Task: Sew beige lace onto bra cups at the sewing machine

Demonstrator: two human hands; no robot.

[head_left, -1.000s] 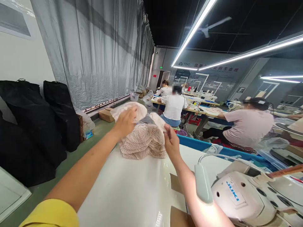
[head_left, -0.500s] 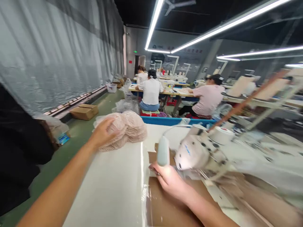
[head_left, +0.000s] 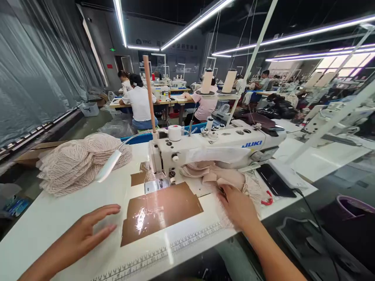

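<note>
My left hand (head_left: 90, 230) hovers over the white tabletop, thumb and fingers apart, with nothing in it. To its upper left lie stacked beige lace pieces (head_left: 66, 168). My right hand (head_left: 238, 205) is closed at the edge of a heap of beige fabric (head_left: 216, 175), right of the needle area. Blurred lace hangs below its fingers, and a small dark thing, too unclear to name, shows by the fingertips. Between my hands stands a white JUKI sewing machine (head_left: 199, 150). A brown sheet (head_left: 161, 212) lies in front of its metal needle plate (head_left: 156, 185).
A lamp (head_left: 109, 166) on a bent neck hangs left of the machine head. A printed ruler (head_left: 175, 248) runs along the table's front edge. Thread cones (head_left: 207, 81) stand on a rack behind. A black panel (head_left: 275, 180) lies at right. Several people sit at tables beyond.
The view has swung right. My left hand has left the lace stack and is now open over the table. My right hand has moved from near the lamp to the beige fabric.
</note>
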